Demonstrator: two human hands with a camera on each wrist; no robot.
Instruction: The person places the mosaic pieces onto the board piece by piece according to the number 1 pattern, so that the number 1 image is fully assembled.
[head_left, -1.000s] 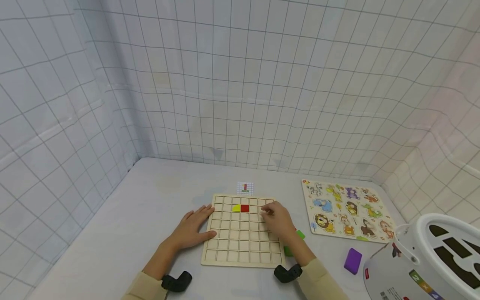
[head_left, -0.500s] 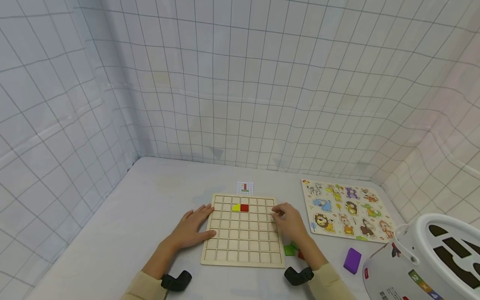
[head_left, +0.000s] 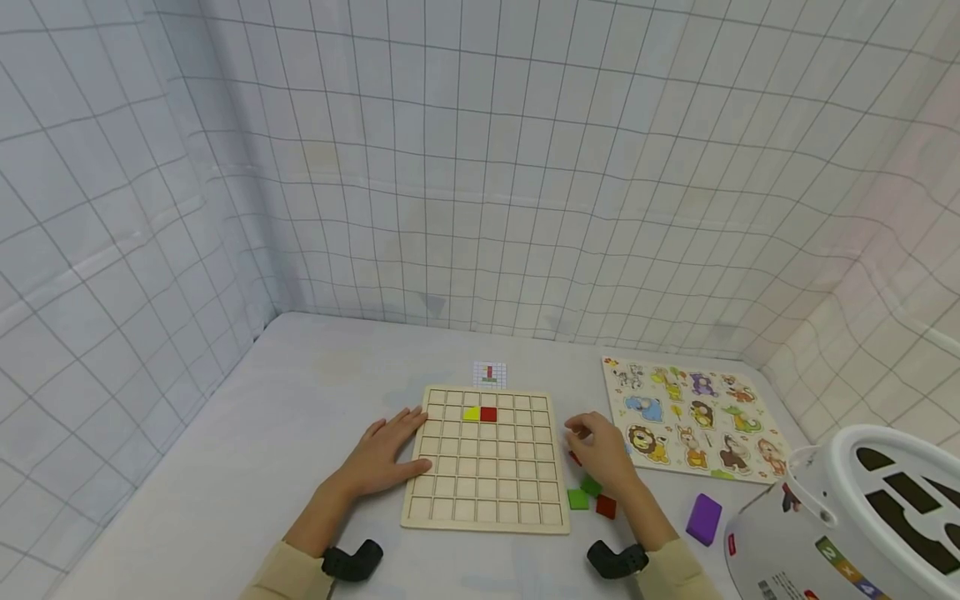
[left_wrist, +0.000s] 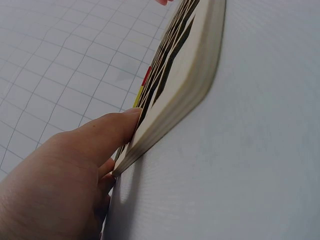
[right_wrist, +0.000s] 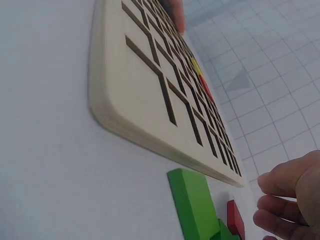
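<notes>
A wooden grid board (head_left: 487, 469) lies on the white table, with a yellow piece (head_left: 471, 414) and a red square tile (head_left: 488, 414) side by side near its top. My left hand (head_left: 381, 457) rests against the board's left edge, its thumb (left_wrist: 107, 132) touching the rim in the left wrist view. To the right of the board hovers my right hand (head_left: 602, 454), fingers loosely bent and holding nothing. Near it are two green tiles (head_left: 577, 499) and a red tile (head_left: 606, 507); another red tile (head_left: 574, 458) is partly hidden by the hand.
A small printed pattern card (head_left: 490, 374) lies beyond the board. At right are an animal puzzle board (head_left: 693, 417), a purple block (head_left: 704, 520) and a white lidded bucket (head_left: 795, 533). Grid-patterned cloth walls (head_left: 480, 183) surround the table.
My right hand has moved right and toward me, from above the board to beside the loose tiles, uncovering more of them. The left hand has stayed at the board's edge.
</notes>
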